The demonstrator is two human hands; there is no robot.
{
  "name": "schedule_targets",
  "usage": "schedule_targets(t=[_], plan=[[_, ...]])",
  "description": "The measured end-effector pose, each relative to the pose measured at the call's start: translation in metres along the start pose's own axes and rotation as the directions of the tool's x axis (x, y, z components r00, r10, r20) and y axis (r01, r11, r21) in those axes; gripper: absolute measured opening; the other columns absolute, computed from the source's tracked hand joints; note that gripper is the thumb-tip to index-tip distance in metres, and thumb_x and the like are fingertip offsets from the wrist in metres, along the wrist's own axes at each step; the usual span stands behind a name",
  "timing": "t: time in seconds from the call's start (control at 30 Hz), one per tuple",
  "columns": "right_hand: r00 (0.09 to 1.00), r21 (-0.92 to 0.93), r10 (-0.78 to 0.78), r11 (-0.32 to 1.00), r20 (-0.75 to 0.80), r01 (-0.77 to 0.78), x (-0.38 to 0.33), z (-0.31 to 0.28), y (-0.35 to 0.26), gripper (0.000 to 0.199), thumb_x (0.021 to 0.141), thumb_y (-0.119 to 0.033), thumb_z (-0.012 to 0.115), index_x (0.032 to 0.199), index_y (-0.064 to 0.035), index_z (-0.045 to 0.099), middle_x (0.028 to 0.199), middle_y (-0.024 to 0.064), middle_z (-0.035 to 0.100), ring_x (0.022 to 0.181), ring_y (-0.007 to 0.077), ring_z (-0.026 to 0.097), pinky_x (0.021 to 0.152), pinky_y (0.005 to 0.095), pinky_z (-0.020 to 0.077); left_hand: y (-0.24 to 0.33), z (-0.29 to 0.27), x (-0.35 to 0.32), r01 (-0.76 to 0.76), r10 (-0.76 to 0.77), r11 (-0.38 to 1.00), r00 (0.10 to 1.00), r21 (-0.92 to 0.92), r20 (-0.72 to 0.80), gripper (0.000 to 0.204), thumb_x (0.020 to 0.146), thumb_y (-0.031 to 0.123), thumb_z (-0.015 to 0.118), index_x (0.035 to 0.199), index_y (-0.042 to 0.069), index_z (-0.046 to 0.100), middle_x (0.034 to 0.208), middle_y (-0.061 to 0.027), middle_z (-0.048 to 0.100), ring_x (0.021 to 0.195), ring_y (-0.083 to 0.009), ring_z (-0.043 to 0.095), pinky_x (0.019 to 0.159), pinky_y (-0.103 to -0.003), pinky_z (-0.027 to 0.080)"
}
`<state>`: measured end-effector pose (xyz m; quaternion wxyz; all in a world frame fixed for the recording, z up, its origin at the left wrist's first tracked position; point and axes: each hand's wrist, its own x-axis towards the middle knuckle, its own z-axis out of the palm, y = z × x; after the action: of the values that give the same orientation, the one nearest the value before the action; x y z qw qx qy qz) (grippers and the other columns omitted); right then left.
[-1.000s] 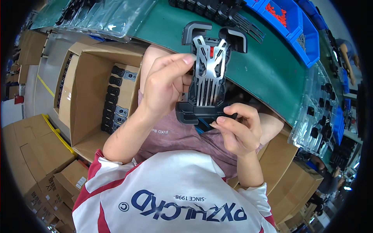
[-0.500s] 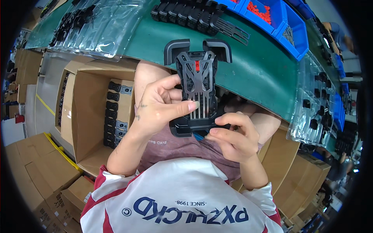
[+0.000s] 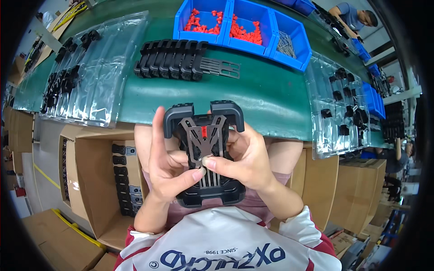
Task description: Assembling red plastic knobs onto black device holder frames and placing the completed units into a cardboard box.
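Between my two hands is a black phone holder (image 3: 209, 148), with a pair of hooked corner jaws at its far end and a wider jaw at its near end. A dark metal plate with slots lies along its face, and a small red piece (image 3: 204, 132) shows near the plate's fork. My left hand (image 3: 168, 176) grips the left side, thumb pressing on the plate, index finger stretched up beside the jaw. My right hand (image 3: 248, 165) wraps the right side, its thumb on the plate close to the left thumb. Most other fingers are hidden behind the holder.
On the green bench (image 3: 266, 106) lies a row of black jaw parts (image 3: 169, 61) with a slotted metal plate (image 3: 221, 67). Blue bins (image 3: 246, 46) hold red pieces and metal pins. Clear plastic trays (image 3: 101, 72) flank them. An open cardboard box (image 3: 97, 180) stands left. A person (image 3: 350, 18) sits far right.
The view has shifted, showing more bench. My right hand has moved from the holder's near jaw up to its right side, thumb on the plate. My left index finger now stretches upward.
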<state>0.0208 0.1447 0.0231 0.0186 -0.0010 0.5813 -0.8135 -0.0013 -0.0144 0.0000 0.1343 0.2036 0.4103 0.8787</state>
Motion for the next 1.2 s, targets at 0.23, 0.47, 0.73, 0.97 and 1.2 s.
schedule_targets(t=[0.23, 0.47, 0.73, 0.97, 1.2], plan=[[0.944, -0.205, 0.225, 0.962, 0.239, -0.178, 0.026, -0.005, -0.019, 0.057, 0.071, -0.001, 0.074, 0.123, -0.0003, 0.051, 0.083, 0.0063, 0.063, 0.065, 0.0076, 0.052, 0.058, 0.0179, 0.0419, 0.008, -0.013, -0.002, -0.041, 0.04, 0.999, 0.985, -0.006, -0.168, 0.107, 0.067, -0.019, 0.052, 0.148, 0.016, -0.008, 0.104, -0.0291, 0.063, 0.075, -0.0233, 0.067, 0.062, -0.02, 0.048], [0.867, -0.955, -0.485, 0.293, -0.113, 0.039, 0.19, -0.084, -0.055, 0.021, 0.077, -0.007, 0.06, 0.092, 0.0042, 0.069, 0.085, 0.0155, 0.069, 0.072, 0.0269, 0.066, 0.071, 0.0338, 0.0521, 0.014, -0.036, -0.014, -0.094, 0.067, 0.991, 0.965, -0.097, -0.252, 0.107, 0.066, -0.019, 0.053, 0.148, 0.015, -0.006, 0.105, -0.0294, 0.062, 0.071, -0.0207, 0.067, 0.059, -0.02, 0.047], [0.975, -0.995, -0.198, 0.014, -0.101, -0.1, 0.254, -0.12, -0.041, 0.021, 0.073, -0.014, 0.061, 0.089, -0.0058, 0.072, 0.084, 0.0136, 0.069, 0.073, 0.0287, 0.066, 0.072, 0.0341, 0.0523, 0.027, -0.037, -0.021, -0.008, 0.005, 1.0, 0.94, -0.008, -0.342, 0.103, 0.07, -0.017, 0.056, 0.148, 0.011, -0.005, 0.077, -0.011, 0.065, 0.049, -0.0072, 0.046, 0.049, -0.012, 0.031], [0.958, -0.997, -0.279, -0.027, -0.06, -0.071, 0.254, -0.113, -0.035, 0.025, 0.076, -0.016, 0.06, 0.094, -0.0023, 0.071, 0.083, 0.0154, 0.069, 0.072, 0.0293, 0.066, 0.072, 0.0334, 0.0528, 0.025, -0.042, -0.023, 0.01, -0.004, 0.998, 0.994, 0.058, -0.109, 0.098, 0.075, -0.016, 0.054, 0.148, 0.01, -0.005, 0.063, -0.0035, 0.057, 0.047, -0.0042, 0.038, 0.046, -0.013, 0.023], [0.968, -0.994, -0.248, -0.09, -0.041, -0.066, 0.264, -0.128, -0.033, 0.023, 0.076, -0.013, 0.059, 0.091, -0.0003, 0.07, 0.083, 0.0174, 0.069, 0.07, 0.0313, 0.066, 0.07, 0.0355, 0.0538, 0.022, -0.034, -0.023, 0.02, -0.016, 0.999, 0.996, 0.049, -0.09, 0.097, 0.076, -0.015, 0.053, 0.148, 0.01, -0.007, 0.064, -0.0053, 0.058, 0.047, -0.0049, 0.039, 0.045, -0.014, 0.023]])
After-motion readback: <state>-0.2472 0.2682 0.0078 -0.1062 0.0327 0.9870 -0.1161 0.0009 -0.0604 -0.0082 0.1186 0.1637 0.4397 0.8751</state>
